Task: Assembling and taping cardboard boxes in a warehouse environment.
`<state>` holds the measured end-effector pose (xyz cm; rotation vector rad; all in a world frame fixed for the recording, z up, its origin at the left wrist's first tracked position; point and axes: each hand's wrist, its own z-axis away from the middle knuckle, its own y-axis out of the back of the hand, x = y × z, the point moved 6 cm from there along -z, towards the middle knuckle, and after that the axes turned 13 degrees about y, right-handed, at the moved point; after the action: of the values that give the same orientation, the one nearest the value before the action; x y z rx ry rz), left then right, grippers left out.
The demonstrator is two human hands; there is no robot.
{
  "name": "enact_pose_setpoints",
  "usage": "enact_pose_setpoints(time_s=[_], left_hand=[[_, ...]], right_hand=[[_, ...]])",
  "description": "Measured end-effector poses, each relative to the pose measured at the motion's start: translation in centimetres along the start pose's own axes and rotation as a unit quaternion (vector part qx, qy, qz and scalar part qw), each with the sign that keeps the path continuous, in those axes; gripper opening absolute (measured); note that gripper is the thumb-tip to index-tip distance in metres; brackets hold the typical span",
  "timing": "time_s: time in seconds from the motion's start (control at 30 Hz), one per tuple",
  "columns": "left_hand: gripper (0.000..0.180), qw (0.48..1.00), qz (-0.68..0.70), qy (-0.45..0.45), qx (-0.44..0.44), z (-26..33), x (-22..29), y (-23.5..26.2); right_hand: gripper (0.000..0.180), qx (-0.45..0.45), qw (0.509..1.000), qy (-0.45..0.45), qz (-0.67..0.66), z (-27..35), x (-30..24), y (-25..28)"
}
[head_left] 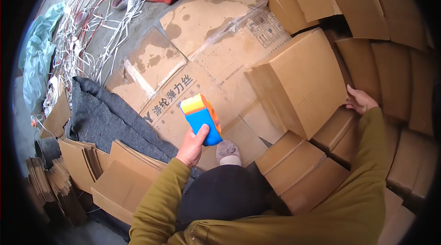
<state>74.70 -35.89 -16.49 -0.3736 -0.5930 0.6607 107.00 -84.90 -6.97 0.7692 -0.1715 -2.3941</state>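
You are gripping a blue tape dispenser (202, 118) in your left hand (192, 146), fingers closed around its body and thumb lying along its blue side, with its yellow and orange head pointing up and away from you. You are reaching out with your right hand (360, 100), laying your open fingers against the far right edge of a closed cardboard box (298, 82) that is sitting tilted on top of a stack of similar boxes (303, 171); whether those fingers are curling around the edge cannot be told. That box is lying between your two hands, nearer the right one. Beneath the left hand, flattened cardboard sheets (202, 47), stained and taped, are covering the floor, and your shoe (228, 152) is resting on them just below the dispenser. To the left of that hand, a grey felt blanket (108, 116) is spreading across the ground, with folded flat cartons (105, 171) piled beside your left elbow. Farther out past the blanket, a tangle of white strapping (89, 29) is lying next to a pale green plastic sheet (39, 56), well apart from both hands.
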Motion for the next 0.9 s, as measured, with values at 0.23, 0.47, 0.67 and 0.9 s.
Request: enact_pose_setpoints(time_s=[0.23, 0.47, 0.67, 0.9], left_hand=[[0.054, 0.985, 0.03, -0.106, 0.133, 5.4, 3.6, 1.2], [0.083, 0.955, 0.059, -0.249, 0.151, 19.1, 7.8, 0.9], [0.091, 0.895, 0.041, -0.367, 0.253, 33.1, 5.5, 7.0], [0.074, 0.821, 0.109, -0.491, 0.272, 39.4, 0.9, 10.7]], right_hand=[[0.037, 0.251, 0.775, 0.513, 0.269, 7.3, -19.3, -13.1], [0.066, -0.024, 0.63, 0.343, 0.696, 1.9, -22.0, -26.8], [0.06, -0.053, 0.688, 0.236, 0.685, 1.5, -22.5, -28.8], [0.044, -0.061, 0.479, 0.396, 0.781, -1.1, -20.2, -39.6]])
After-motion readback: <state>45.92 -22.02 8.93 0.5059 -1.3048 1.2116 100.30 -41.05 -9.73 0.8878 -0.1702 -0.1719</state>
